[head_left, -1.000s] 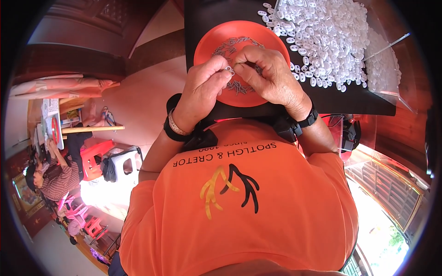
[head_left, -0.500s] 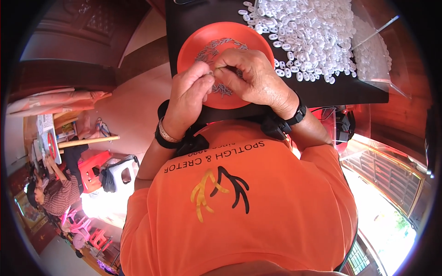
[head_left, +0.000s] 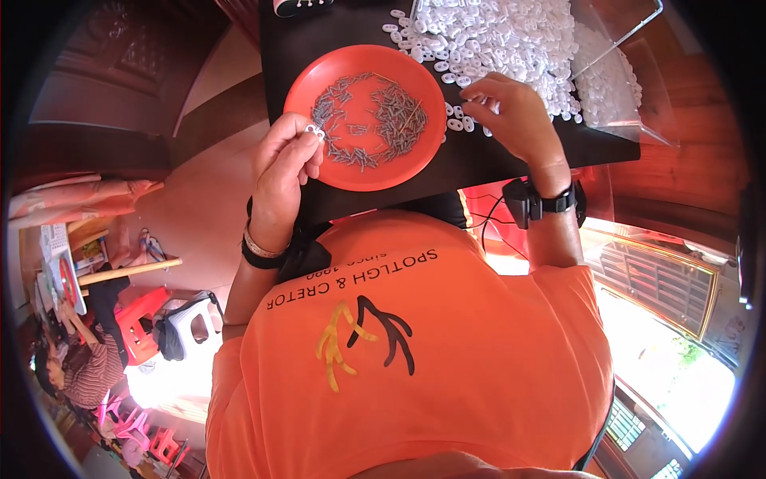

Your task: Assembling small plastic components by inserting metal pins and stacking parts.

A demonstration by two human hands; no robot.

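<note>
Between the thumb and forefinger of my left hand point(head_left: 281, 164) is a small white oval plastic piece with two holes point(head_left: 314, 131). That hand is at the left rim of a round red plate point(head_left: 363, 177). Small grey pins point(head_left: 399, 120), probably metal, lie scattered in the plate, thickest on its right side. My right hand point(head_left: 519, 120) reaches over the near edge of a heap of similar white oval pieces point(head_left: 511, 40). Its thumb and fingers are apart, and I see nothing held between them. Loose white pieces point(head_left: 459, 120) lie beside its fingertips.
The black tabletop point(head_left: 479, 164) carries the plate and the heap. A clear plastic sheet or box point(head_left: 614, 88) stands on the right with more white pieces against it. To the left are a white stool point(head_left: 191, 331), a red stool point(head_left: 140, 319) and another person point(head_left: 92, 367).
My hands were together over the plate and have separated. The left moved to the plate's left rim, where the white piece now shows; the right moved across to the heap. The view shifted slightly.
</note>
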